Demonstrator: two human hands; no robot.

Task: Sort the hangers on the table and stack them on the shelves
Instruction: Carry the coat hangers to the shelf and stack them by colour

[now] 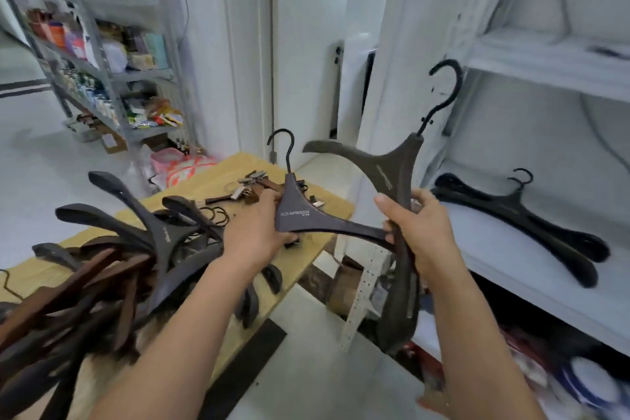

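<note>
My left hand (pixel 254 232) grips a dark hanger with white lettering (pixel 300 211), its hook pointing up over the table. My right hand (pixel 417 225) holds a second dark hanger (pixel 392 167), tilted, with its hook up toward the white shelf unit; one arm hangs down below my hand. The two hangers cross near my right hand. A heap of dark and brown wooden hangers (pixel 112 269) lies on the wooden table (pixel 306 259) at the left. Two dark hangers (pixel 531 225) are stacked on the white shelf (pixel 494 249) at the right.
Small clip hangers and clips (pixel 254 186) lie at the table's far end. A metal rack with bottles and packets (pixel 112 58) stands at the back left. A higher white shelf (pixel 545 61) is above the stacked hangers. Boxes and a perforated strip (pixel 364 297) sit under the table edge.
</note>
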